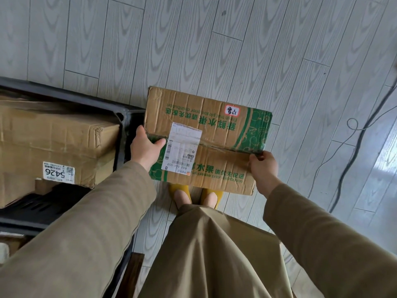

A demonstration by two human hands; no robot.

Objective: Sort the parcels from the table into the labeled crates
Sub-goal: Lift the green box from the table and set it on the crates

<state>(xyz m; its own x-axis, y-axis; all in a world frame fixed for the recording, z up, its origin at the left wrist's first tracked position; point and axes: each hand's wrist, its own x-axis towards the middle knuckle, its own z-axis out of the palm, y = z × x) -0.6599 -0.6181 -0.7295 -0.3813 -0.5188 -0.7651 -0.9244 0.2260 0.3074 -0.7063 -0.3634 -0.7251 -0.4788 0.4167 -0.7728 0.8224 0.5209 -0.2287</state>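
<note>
I see both sleeved arms reaching forward and down, holding the green-printed cardboard parcel (214, 134) in the air above the floor (193, 50), near the corner of the black crate (126, 117) that has a brown box (53, 143) in it. The left grip (144, 149) clasps the parcel's left edge with the thumb lying on top. The right grip (263, 166) holds the right edge at the seam, fingertips curled onto the top face.

parcel (214, 134): creased matt cardboard, green print, white paper label
floor (214, 50): pale wood-grain planks, slight sheen
crate (126, 117): dark matt plastic
sleeves (86, 233): matt olive cloth
</note>
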